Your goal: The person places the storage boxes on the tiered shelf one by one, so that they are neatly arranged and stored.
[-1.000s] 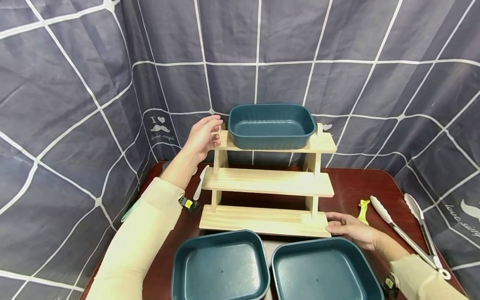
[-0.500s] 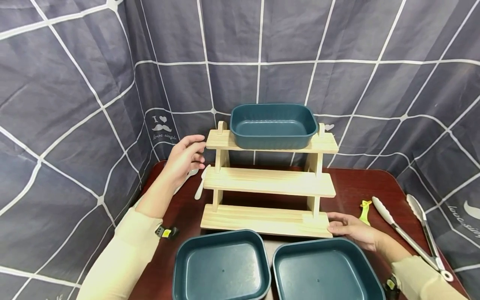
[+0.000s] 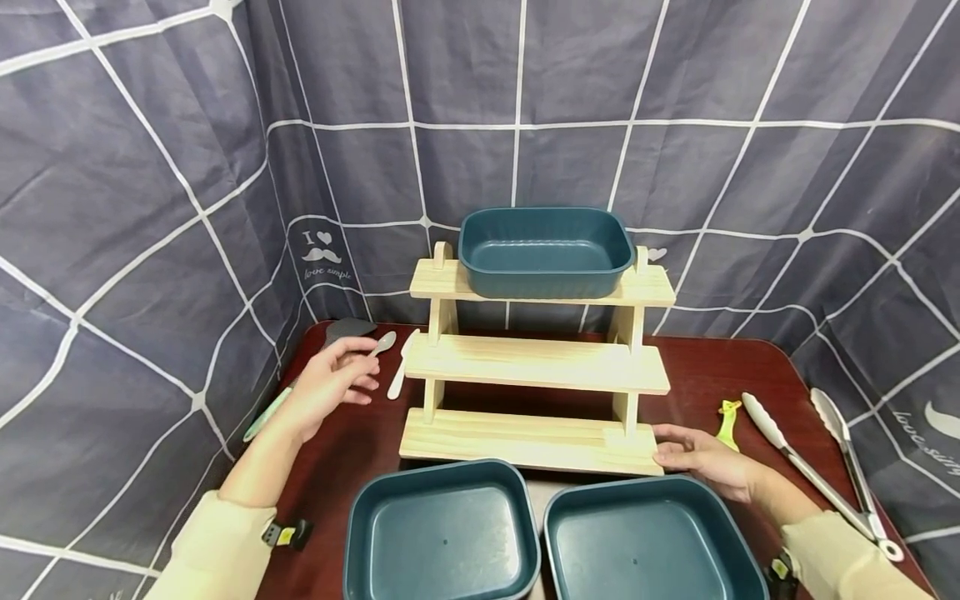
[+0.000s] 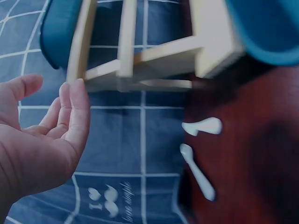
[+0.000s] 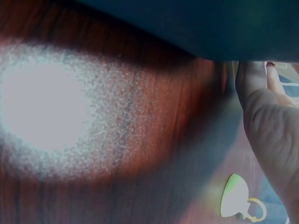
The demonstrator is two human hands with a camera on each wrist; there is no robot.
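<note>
Dark table [image 3: 697, 371]: wooden rack [image 3: 536, 362] long axis left-right, right hand [image 3: 701, 458] touching its base.

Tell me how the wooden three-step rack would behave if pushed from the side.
The wooden rack looks rigid. It would probably slide rather than flex. With the teal tray sitting on its top step, it may be top-heavy and could tip. The right hand resting at its base likely steadies it.

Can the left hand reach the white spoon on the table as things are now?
Probably yes. The left hand is open just beside the spoon, with nothing between them; the wooden rack stands to the other side.
</note>
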